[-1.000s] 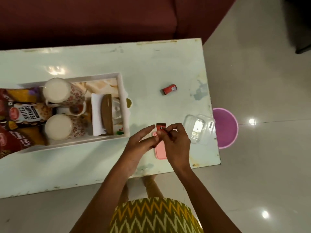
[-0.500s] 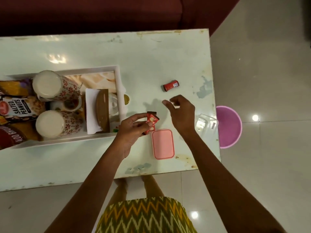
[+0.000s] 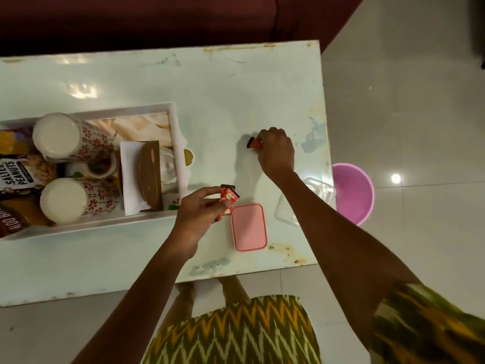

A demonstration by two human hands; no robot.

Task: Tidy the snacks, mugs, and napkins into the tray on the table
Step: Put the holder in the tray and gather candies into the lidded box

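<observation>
A white tray sits at the table's left, holding two floral mugs, snack packets and a wooden napkin holder with white napkins. My left hand holds small red candy wrappers just right of the tray's near right corner. My right hand reaches farther out on the table, its fingers closing on another red candy. A pink lid lies flat by my left hand.
A clear plastic box rests at the table's right edge, partly hidden by my right forearm. A pink bucket stands on the floor past that edge. A dark red sofa runs behind the table.
My hands parted; the left kept the red wrappers and moved toward the tray. The right reached away across the table and now covers the lone red candy.
</observation>
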